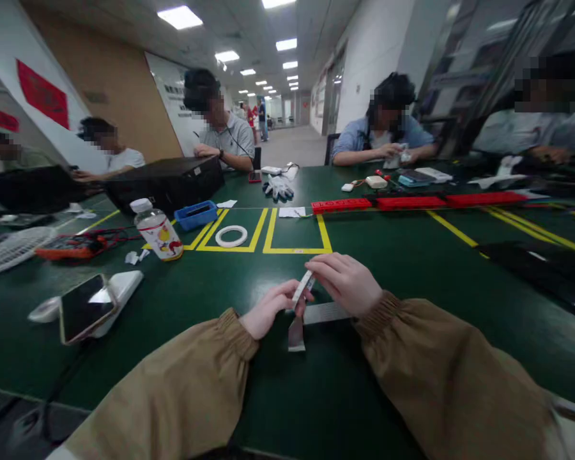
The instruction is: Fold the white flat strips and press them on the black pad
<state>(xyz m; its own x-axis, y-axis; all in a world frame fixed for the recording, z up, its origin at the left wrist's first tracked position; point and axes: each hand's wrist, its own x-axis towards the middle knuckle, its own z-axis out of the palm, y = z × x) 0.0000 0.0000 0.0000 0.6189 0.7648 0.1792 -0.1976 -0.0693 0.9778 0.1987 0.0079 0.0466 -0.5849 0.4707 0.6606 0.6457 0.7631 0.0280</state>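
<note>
Above the green table, my left hand (pixel 274 308) is closed on the lower end of a short white strip (pixel 301 291) with small dark marks. The fingers of my right hand (pixel 347 281) are bent over the strip's upper end and pinch it. The strip tilts up to the right. Just below my hands, a flat grey band (pixel 324 312), looking like ribbon cable, runs under my right hand. Its folded end (pixel 296 338) hangs or lies toward me; I cannot tell whether it joins the strip.
A drink bottle (pixel 157 231), blue tray (pixel 196 215) and white ring (pixel 231 236) stand ahead to the left. A phone (pixel 87 310) lies at left. Red strips (pixel 412 202) and gloves (pixel 278 187) are farther back. Several people sit around the table (pixel 191 377).
</note>
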